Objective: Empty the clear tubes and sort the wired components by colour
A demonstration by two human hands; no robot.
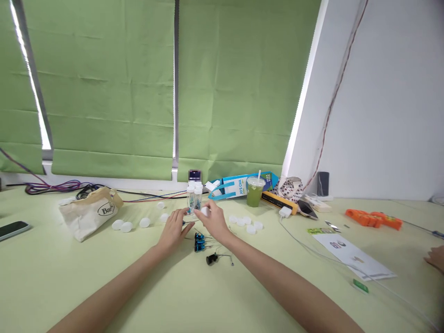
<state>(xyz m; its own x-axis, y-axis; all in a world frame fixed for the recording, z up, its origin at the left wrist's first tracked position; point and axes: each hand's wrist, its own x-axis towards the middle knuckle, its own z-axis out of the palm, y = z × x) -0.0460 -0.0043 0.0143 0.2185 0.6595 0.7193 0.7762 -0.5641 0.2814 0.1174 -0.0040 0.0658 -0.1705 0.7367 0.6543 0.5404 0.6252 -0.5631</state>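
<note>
My left hand (174, 227) lies low over the table, thumb apart from its fingers, with the fingertips close to a group of clear vials (190, 200). These stand upright with white lids and hold small blue-green pieces. My right hand (215, 221) is closed at a white cap (205, 211), just right of the vials; whether a vial is attached is hidden by the fingers. Between my forearms lie several blue-and-black small parts (199, 242) with thin wires. Nearer to me is a black part (211, 259) with a bent wire.
Loose white caps lie left (144, 222) and right (251, 229) of my hands. Behind stand a green drink cup (255, 193) and a blue-white bag (232, 187). A cloth pouch (90, 212) sits left. A white cable (312, 249) crosses the right side; another person's hand (435, 258) is far right.
</note>
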